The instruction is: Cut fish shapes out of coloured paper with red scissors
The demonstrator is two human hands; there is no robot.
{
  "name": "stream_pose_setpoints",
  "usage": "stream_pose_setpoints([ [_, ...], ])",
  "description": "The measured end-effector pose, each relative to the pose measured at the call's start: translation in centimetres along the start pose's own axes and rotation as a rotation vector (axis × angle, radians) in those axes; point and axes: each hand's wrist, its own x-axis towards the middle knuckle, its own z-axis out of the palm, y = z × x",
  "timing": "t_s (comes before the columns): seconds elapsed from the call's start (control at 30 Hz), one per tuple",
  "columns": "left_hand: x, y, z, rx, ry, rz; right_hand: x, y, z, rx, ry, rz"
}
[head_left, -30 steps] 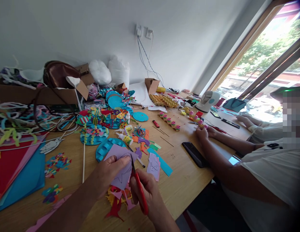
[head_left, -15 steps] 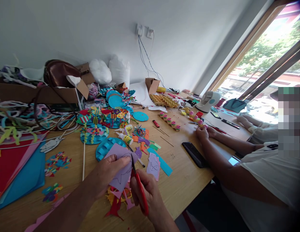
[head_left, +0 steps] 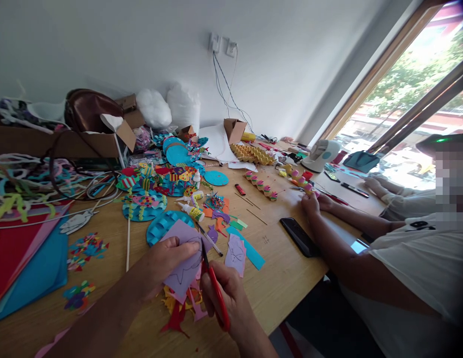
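Observation:
A sheet of purple paper [head_left: 182,276] with a drawn outline is pinched between the thumb and fingers of my left hand [head_left: 164,263]. My right hand [head_left: 229,296] grips red-handled scissors [head_left: 219,298], whose dark blades meet the paper's right edge near the drawing. Below the paper lie pink, yellow and red paper scraps [head_left: 175,318]. Just right of the blades is another purple piece with a drawn shape [head_left: 235,254], beside a blue paper strip [head_left: 254,253]. A pen [head_left: 211,239] lies behind the sheet, close to glue bottles [head_left: 194,212].
Blue decorated discs [head_left: 143,208] and paper fish stand behind my hands. Coloured sheets [head_left: 41,268] and small cut pieces [head_left: 90,248] lie at left. A black phone [head_left: 299,237] is near the right table edge, beside a co-worker's hands [head_left: 311,204] holding a craft piece.
Both hands and the paper stay nearly in place, with the scissors still at the same edge. The whole view has shifted very slightly.

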Motion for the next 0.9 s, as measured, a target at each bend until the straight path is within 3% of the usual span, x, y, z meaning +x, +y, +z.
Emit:
stream_pose_setpoints([
  [0.37, 0.1, 0.5, -0.2, 0.041, -0.01, -0.037, -0.3, 0.3, -0.3, -0.054, -0.013, 0.017],
  [0.67, 0.7, -0.1, -1.6, 0.071, -0.032, -0.029, -0.2, -0.8, -0.3, -0.009, -0.042, 0.125],
  [0.9, 0.2, 0.8, -0.9, 0.151, -0.019, -0.06, -0.2, -0.3, -1.0, 0.049, -0.111, 0.119],
])
